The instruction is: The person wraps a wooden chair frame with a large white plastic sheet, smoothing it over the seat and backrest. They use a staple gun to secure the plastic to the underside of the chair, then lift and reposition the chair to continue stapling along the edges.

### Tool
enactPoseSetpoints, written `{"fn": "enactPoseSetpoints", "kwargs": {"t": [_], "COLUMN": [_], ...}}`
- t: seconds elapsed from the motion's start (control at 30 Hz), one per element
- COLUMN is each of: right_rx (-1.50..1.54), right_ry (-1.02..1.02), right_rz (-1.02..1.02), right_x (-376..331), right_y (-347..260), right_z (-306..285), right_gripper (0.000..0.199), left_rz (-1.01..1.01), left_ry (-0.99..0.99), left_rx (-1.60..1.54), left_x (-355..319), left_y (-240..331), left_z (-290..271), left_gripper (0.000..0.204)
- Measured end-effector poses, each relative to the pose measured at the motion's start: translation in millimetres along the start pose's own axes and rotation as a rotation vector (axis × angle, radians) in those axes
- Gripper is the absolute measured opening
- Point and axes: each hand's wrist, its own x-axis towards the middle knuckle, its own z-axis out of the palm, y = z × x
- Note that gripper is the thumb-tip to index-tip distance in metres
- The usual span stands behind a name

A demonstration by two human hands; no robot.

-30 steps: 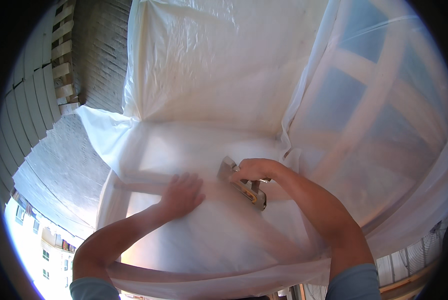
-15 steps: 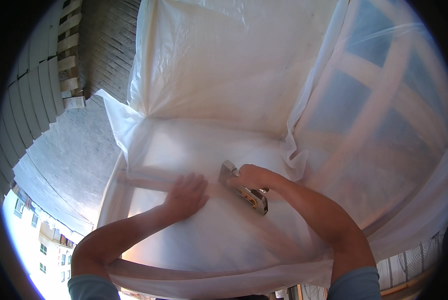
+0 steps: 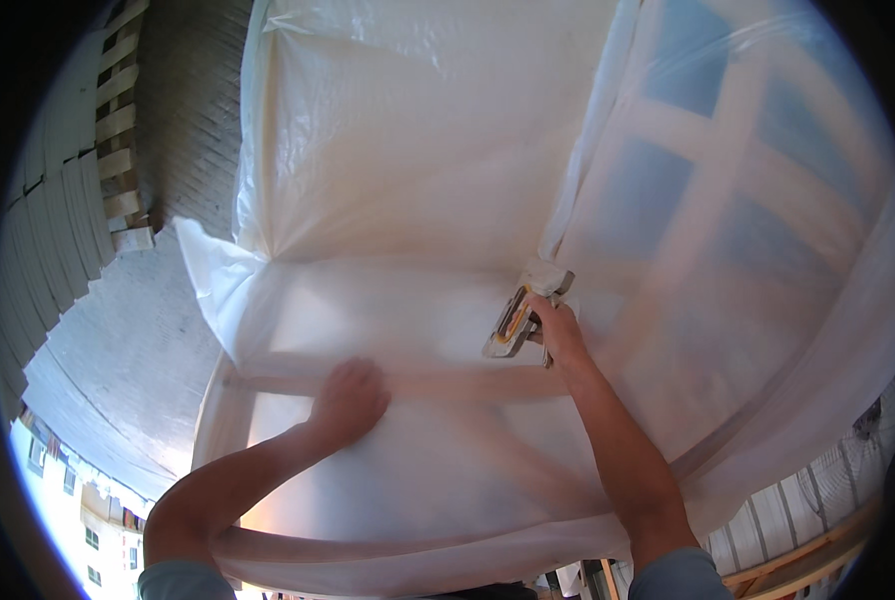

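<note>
A translucent plastic sheet (image 3: 428, 470) covers a wooden frame, whose pale bars show through it. On the sheet, left of the middle, rests my left hand (image 3: 353, 400). Its fingers look curled in, somewhat blurred, and no tool shows in them. My right hand (image 3: 558, 325) is wrapped round the handle of a metal staple gun (image 3: 513, 325). The staple gun lies close over the sheet, near the lower end of a rolled, folded strip of plastic (image 3: 588, 140). Whether its nose touches the plastic I cannot tell.
A loose corner of plastic (image 3: 213, 270) sticks out at the left. Beyond it lie grey flooring (image 3: 118, 350), stacked grey boards (image 3: 58, 230) and wooden blocks (image 3: 118, 160). At the right, crossed wooden beams (image 3: 718, 190) show beneath the sheet. Corrugated panels (image 3: 778, 520) stand at the lower right.
My right hand has carried the staple gun up and to the right, turning it, toward the folded strip. My left hand, earlier spread flat, has curled and shifted slightly. The view has shifted somewhat.
</note>
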Motion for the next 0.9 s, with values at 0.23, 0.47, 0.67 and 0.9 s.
{"fn": "enactPoseSetpoints", "kwargs": {"t": [0.23,0.47,0.67,0.9], "right_rx": [-0.644,-1.003,-1.076,-0.918], "right_ry": [0.291,0.162,0.064,0.080], "right_rz": [-0.116,-0.435,-0.672,-0.751], "right_x": [-21,-68,-132,-251], "right_y": [22,8,-17,-32], "right_z": [-51,-12,29,34], "right_gripper": [0.042,0.036,0.036,0.033], "left_rz": [0.025,0.151,0.161,0.093], "left_ry": [-0.035,0.041,0.018,0.571], "left_rx": [0.015,-0.100,-0.209,0.087], "left_x": [-7,-78,-176,-215], "left_y": [30,93,152,185], "left_z": [-18,-46,-45,5], "left_gripper": [0.040,0.042,0.043,0.036]}}
